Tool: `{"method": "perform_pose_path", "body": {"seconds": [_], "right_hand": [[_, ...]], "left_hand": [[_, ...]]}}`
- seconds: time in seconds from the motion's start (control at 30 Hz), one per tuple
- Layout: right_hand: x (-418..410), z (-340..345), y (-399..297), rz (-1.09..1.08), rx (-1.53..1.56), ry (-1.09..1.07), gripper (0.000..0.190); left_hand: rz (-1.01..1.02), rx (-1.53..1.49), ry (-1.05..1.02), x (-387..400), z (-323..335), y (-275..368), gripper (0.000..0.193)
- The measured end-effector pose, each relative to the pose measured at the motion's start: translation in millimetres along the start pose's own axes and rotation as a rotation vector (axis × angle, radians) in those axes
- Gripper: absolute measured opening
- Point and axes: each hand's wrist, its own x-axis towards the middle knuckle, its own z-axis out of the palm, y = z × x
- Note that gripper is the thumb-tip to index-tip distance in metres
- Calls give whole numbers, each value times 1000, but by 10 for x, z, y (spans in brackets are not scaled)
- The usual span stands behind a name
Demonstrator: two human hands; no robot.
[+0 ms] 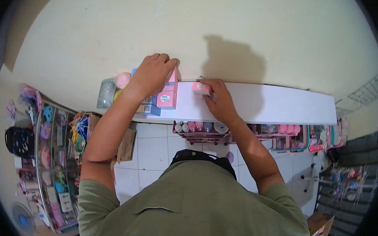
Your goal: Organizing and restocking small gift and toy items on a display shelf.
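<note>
My right hand (220, 102) grips a small pink box (201, 89) over the white shelf (284, 104), close to the wall. My left hand (156, 72) rests on the stacked pink boxes (166, 99) at the shelf's left part, its fingers at their wall side; whether it grips one cannot be told. Blue boxes (149, 110) stand beside the pink ones, partly hidden under my left hand and forearm. Left of them are a round pink item (123, 80) and a clear plastic package (106, 93).
Below the shelf stand racks with bottles (182, 126) and pink-edged baskets (289, 142). A glass display case (59, 162) full of goods is at the left, near a cardboard box (127, 145) on the tiled floor. Wire racks (369, 90) hang at the right.
</note>
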Motion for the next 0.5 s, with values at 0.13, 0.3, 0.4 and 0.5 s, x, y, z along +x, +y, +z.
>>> {"method": "perform_pose_path", "body": {"seconds": [0.13, 0.3, 0.4, 0.5], "right_hand": [[212, 309, 3, 216, 134, -8, 45], [214, 475, 8, -10, -232, 190, 43], [234, 542, -29, 91, -202, 163, 43], [271, 604, -12, 98, -197, 168, 43]], "left_hand": [[-8, 6, 1, -77, 72, -21, 62], [39, 18, 88, -151, 174, -57, 56], [11, 49, 31, -169, 228, -76, 56], [-2, 40, 54, -164, 212, -80, 58]]}}
